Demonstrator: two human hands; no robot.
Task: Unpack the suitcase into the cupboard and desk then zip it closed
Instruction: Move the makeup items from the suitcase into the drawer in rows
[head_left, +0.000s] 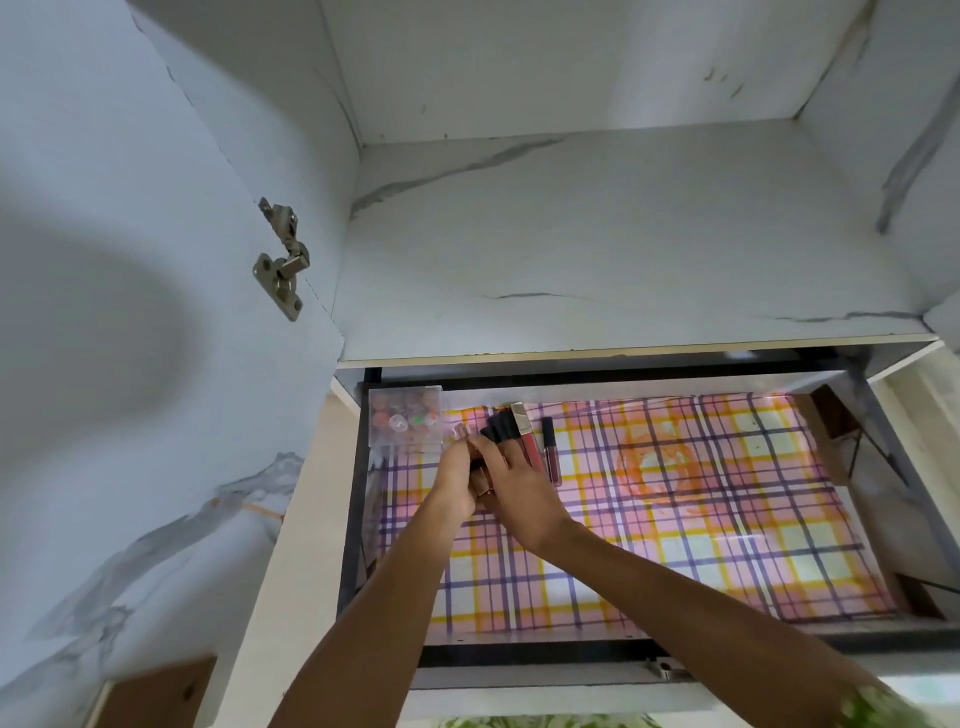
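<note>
Both forearms reach up from the bottom edge into the pulled-out drawer (878, 525) under the cupboard shelf (597, 244), meeting at its back left corner. Left hand (457, 480) curls round a bunch of cosmetic tubes (480, 475) while the right hand (511, 491) lies over them, its fingers (493, 452) pinching one, seemingly to lay it in the row beside the red lip gloss (529, 441) and the darker tube (551, 457). Keeping them next to the clear box of small pots (406, 417) groups the makeup; the suitcase is out of view.
</note>
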